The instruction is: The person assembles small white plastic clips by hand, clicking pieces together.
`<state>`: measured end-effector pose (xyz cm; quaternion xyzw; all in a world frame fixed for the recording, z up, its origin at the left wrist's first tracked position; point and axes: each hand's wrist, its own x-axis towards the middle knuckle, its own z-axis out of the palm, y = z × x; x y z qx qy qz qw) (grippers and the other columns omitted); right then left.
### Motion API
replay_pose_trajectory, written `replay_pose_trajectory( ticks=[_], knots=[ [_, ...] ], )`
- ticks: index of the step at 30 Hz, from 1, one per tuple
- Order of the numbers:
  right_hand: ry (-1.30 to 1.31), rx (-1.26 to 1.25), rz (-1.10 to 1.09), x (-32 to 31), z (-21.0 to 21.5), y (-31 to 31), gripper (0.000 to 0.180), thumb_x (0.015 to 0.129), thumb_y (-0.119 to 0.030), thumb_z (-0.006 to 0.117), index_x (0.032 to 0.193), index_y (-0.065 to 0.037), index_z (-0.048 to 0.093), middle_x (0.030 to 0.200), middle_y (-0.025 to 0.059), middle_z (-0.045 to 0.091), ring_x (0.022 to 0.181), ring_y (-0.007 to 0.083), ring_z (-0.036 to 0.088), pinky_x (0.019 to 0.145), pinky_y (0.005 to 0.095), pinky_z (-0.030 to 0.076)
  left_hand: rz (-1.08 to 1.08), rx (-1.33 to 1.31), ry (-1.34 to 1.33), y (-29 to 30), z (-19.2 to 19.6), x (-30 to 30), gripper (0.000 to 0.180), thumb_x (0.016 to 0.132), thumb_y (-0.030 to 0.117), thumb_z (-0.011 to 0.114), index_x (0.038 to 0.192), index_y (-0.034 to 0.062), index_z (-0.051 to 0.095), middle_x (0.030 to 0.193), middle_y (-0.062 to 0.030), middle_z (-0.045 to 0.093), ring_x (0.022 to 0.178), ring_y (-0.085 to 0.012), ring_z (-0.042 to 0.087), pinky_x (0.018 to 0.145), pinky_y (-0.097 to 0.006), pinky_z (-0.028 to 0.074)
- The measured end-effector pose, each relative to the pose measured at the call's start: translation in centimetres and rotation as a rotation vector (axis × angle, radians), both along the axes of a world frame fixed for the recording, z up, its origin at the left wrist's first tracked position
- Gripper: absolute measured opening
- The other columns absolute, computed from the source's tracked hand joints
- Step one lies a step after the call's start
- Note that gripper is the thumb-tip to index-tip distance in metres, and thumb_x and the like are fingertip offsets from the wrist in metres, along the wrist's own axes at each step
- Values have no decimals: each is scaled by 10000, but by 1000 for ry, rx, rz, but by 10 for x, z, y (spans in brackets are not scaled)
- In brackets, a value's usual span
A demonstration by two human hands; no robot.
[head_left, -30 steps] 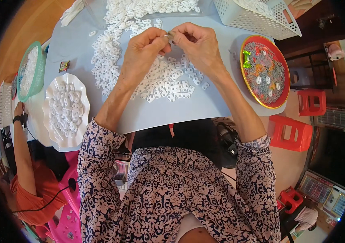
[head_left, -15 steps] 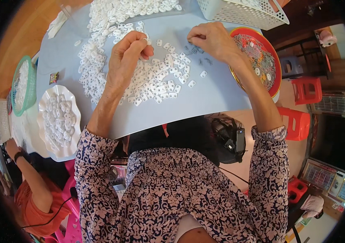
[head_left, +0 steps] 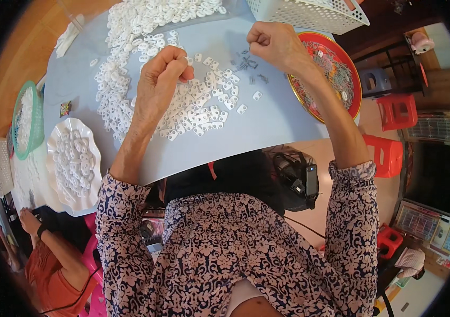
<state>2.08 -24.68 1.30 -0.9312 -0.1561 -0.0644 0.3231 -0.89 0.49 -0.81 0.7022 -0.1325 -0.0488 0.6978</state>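
My left hand (head_left: 161, 82) rests over a heap of small white plastic pieces (head_left: 198, 108) on the grey table (head_left: 272, 124), fingers curled on one white piece. My right hand (head_left: 275, 45) hovers farther right, fingers pinched just above a cluster of small dark metal parts (head_left: 246, 63); what it holds is too small to see. A larger spread of white pieces (head_left: 145, 21) lies at the far left of the table.
A red round tray (head_left: 352, 79) of mixed small parts sits by my right forearm. A white mesh basket (head_left: 309, 13) stands at the far edge. A white scalloped plate (head_left: 71, 164) and green basket (head_left: 26, 121) are left. Another person (head_left: 50, 259) sits lower left. Red stools (head_left: 394, 111) stand right.
My hands, joined together a second ago, have parted. The right hand moved right toward the dark metal parts; the left stayed over the white pieces.
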Motion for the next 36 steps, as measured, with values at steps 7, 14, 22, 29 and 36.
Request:
replay_pose_trajectory(
  ticks=[7, 14, 22, 29, 36],
  knots=[
    [284, 419, -49, -10, 8, 24, 166, 780, -131, 671, 858, 15, 687, 689, 18, 643, 656, 87, 587, 587, 246, 484, -20, 24, 25, -1, -2, 0, 133, 877, 118, 482, 816, 21, 548, 681, -21, 568, 687, -85, 525, 666, -239, 434],
    [277, 917, 103, -22, -16, 61, 187, 834, -9, 626, 1019, 16, 623, 887, 39, 644, 789, 70, 586, 720, 203, 479, -119, 12, 68, -3, -2, 1, 91, 876, 89, 518, 877, 9, 561, 700, -14, 578, 679, -70, 530, 658, -222, 438],
    [190, 958, 99, -26, -30, 76, 198, 846, -39, 639, 1041, -13, 615, 877, 25, 643, 792, 62, 586, 732, 197, 481, -117, 72, -20, -4, -6, 3, 98, 880, 88, 507, 861, 4, 553, 696, -18, 575, 666, -68, 513, 642, -223, 430],
    [200, 964, 114, -25, -31, 76, 211, 847, -56, 651, 1050, -22, 606, 882, 19, 644, 794, 54, 582, 729, 191, 480, -156, 114, -26, -1, -8, 4, 86, 907, 88, 512, 915, 15, 556, 734, -4, 564, 718, -72, 538, 696, -232, 455],
    [198, 956, 115, -25, -36, 76, 220, 847, -50, 650, 1059, -20, 597, 880, 22, 648, 787, 54, 582, 726, 191, 480, -148, 125, -18, -1, -4, 4, 98, 907, 86, 512, 930, 3, 559, 732, -4, 566, 722, -76, 543, 708, -243, 468]
  ],
)
